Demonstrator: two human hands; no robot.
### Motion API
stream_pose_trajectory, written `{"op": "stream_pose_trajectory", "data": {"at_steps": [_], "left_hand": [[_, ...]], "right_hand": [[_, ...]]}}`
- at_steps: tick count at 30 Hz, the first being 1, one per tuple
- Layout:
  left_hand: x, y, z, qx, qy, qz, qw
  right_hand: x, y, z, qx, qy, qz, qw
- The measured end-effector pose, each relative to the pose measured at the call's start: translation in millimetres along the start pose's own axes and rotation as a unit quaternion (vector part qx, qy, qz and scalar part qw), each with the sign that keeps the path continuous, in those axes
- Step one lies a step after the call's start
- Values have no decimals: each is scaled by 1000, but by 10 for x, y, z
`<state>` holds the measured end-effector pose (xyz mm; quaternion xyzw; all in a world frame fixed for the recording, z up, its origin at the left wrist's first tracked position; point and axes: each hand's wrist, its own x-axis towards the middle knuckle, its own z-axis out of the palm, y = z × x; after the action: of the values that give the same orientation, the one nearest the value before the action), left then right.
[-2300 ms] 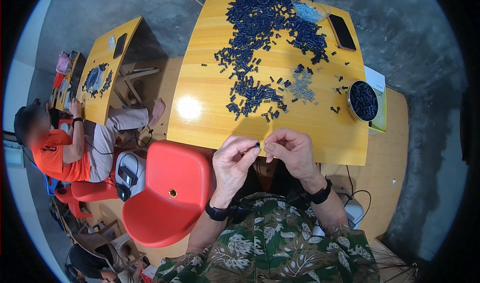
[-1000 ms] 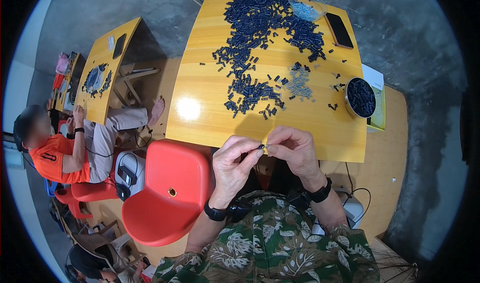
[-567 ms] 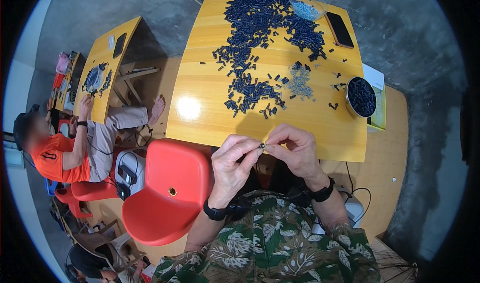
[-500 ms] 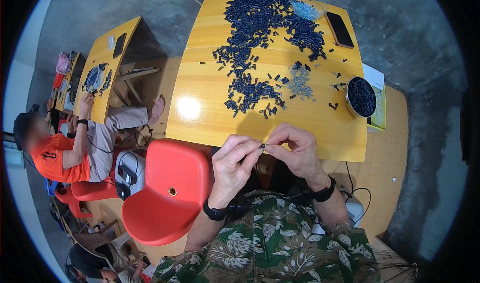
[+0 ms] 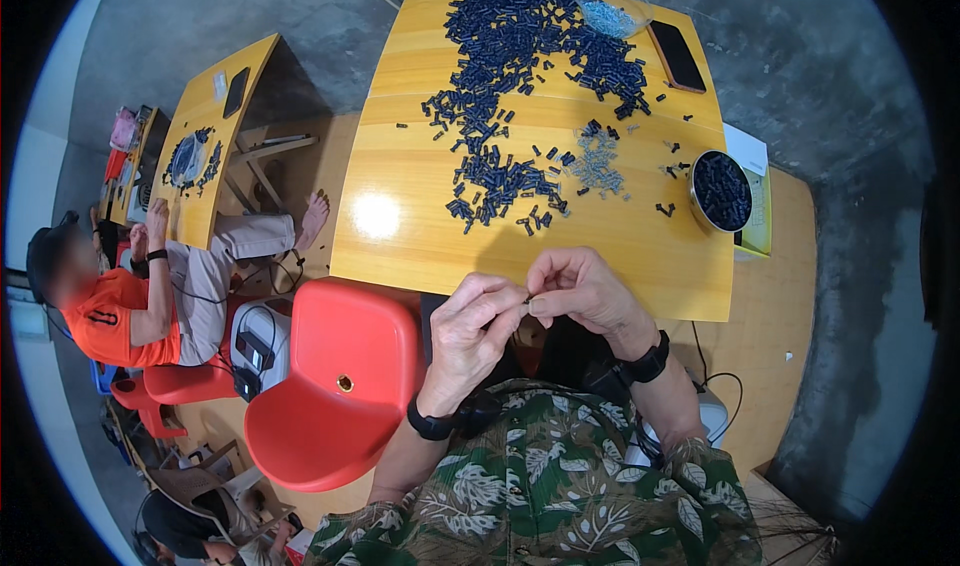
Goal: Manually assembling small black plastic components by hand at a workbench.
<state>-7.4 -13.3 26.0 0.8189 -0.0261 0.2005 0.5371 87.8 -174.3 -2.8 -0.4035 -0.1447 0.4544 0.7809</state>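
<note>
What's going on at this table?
A person's left hand pinches a small dark part at the table's near edge. The right hand's fingertips are right beside it; what they grip is too small to tell. Loose dark parts spread across the table, with small clear pieces nearby. A metal bowl of dark parts stands at the right.

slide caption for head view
Left hand and right hand meet at a small dark piece beside a table strewn with dark parts.
</note>
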Motion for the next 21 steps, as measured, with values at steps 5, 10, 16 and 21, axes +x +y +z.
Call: {"op": "stream_pose_trajectory", "data": {"at_steps": [5, 10, 16, 21], "left_hand": [[3, -29, -12, -17, 1, -10, 1000], [-17, 3, -21, 18, -5, -23, 1000], [-77, -65, 39, 43, -16, -37, 998], [-82, -108, 81, 9, -20, -61, 998]], "right_hand": [[-22, 19, 1, 42, 9, -13, 999], [-38, 39, -10, -12, 25, 0, 1000], [-117, 180, 23, -95, 84, -18, 992], [-179, 196, 68, -177, 137, -70, 972]]}}
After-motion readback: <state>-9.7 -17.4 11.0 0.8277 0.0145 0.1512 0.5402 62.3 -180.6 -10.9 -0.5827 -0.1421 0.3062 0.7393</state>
